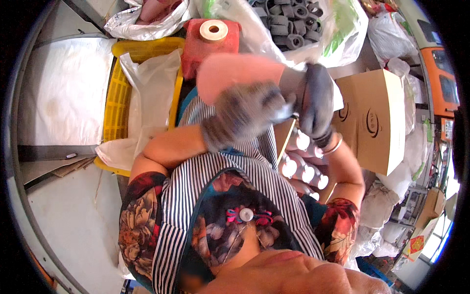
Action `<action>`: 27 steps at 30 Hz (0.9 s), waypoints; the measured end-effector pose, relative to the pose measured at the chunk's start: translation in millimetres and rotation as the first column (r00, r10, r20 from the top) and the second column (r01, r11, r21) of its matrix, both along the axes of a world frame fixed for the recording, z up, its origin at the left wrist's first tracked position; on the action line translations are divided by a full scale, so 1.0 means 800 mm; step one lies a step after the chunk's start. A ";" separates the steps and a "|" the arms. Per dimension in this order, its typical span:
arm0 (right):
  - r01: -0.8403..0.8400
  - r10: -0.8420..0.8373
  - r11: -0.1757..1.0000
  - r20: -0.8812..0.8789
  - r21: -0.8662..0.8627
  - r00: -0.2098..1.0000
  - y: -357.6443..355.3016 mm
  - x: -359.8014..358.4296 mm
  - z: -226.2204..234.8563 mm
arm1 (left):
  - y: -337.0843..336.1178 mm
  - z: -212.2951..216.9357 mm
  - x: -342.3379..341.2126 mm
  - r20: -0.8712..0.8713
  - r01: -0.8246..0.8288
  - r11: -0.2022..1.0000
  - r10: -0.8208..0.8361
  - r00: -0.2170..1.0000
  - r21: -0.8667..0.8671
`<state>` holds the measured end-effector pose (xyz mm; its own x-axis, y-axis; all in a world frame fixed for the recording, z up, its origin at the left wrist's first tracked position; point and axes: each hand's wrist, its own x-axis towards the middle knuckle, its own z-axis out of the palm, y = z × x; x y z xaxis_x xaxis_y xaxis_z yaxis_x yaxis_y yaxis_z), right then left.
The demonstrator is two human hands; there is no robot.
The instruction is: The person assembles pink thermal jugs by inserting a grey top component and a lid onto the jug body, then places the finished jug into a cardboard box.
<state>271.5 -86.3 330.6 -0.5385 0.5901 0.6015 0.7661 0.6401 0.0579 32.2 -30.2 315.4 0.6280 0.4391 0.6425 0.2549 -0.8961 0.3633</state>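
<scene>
A pink, rounded, bottle-like plastic piece (235, 68) with a grey collar (292, 82) is held up in front of my chest. My right hand (316, 100), in a dark grey glove, wraps round the collar end. Just below the pink body, my left hand (242, 111) is closed in a grey glove and blurred by motion. By its thumb, near the collar, shows a small shiny thing (284, 113) too smeared to name. Below my right wrist, several pale bottles with white tops (307, 173) stand in an open cardboard box (377, 112).
To the left, a yellow plastic basket (116, 112) is lined with white plastic sheeting (154, 95). Beyond my hands stands a red container (195, 44) with a white ring-shaped roll (213, 30) on top. An open plastic bag (338, 41) holds several grey collars (293, 24).
</scene>
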 end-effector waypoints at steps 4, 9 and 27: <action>0.129 -0.371 0.915 -0.674 -0.382 0.639 0.009 -0.027 -0.018 | -0.004 0.007 0.025 -0.038 0.000 0.976 0.008 0.999 0.219; 0.006 -0.077 0.946 -0.207 -0.324 0.975 -0.022 -0.022 0.043 | 0.089 -0.004 -0.041 0.052 0.268 0.921 -0.265 0.963 -0.283; 0.322 -0.642 0.755 -0.545 -0.572 0.539 -0.041 -0.009 0.019 | -0.001 0.012 0.058 0.031 0.098 0.994 -0.099 0.995 0.037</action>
